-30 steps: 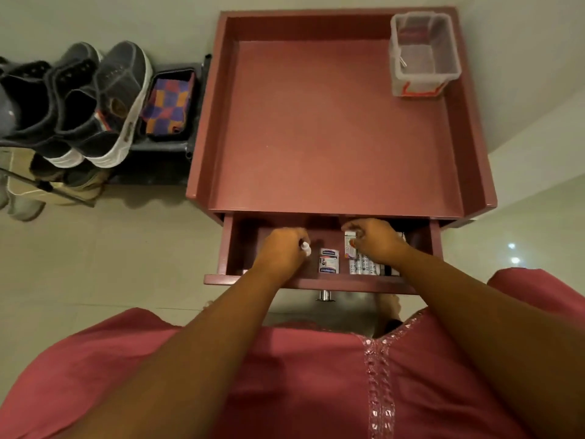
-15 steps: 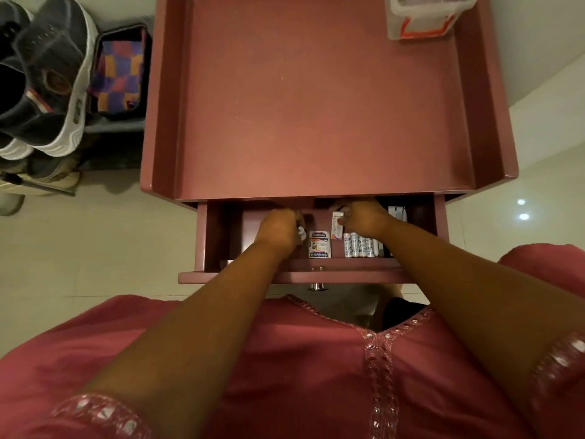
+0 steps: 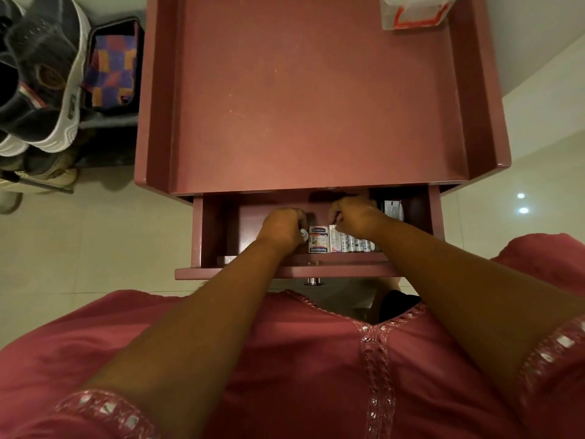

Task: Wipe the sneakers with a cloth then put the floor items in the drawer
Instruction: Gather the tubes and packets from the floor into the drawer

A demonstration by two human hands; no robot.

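The red drawer point(image 3: 196, 236) of the cabinet stands pulled out below me. Both my hands are inside it. My left hand point(image 3: 281, 228) is closed around a small white item that peeks out at its fingertips. My right hand point(image 3: 356, 217) pinches the top of a small white box point(image 3: 333, 238) standing in a row with a plaster box point(image 3: 318, 239) and several white tubes point(image 3: 357, 245). Dark sneakers with white soles point(image 3: 53, 90) sit on a rack at the upper left. A checkered cloth point(image 3: 110, 72) lies in a black tray beside them.
The red cabinet top point(image 3: 316, 96) has raised side rims and carries a clear plastic box with an orange clasp point(image 3: 411, 11) at its far right corner. A white packet point(image 3: 393, 210) stands at the drawer's right. Pale tiled floor point(image 3: 79, 248) surrounds the cabinet.
The view has tilted down and closer to the cabinet. Both hands have stayed in the drawer; the right hand has settled onto the small white box.
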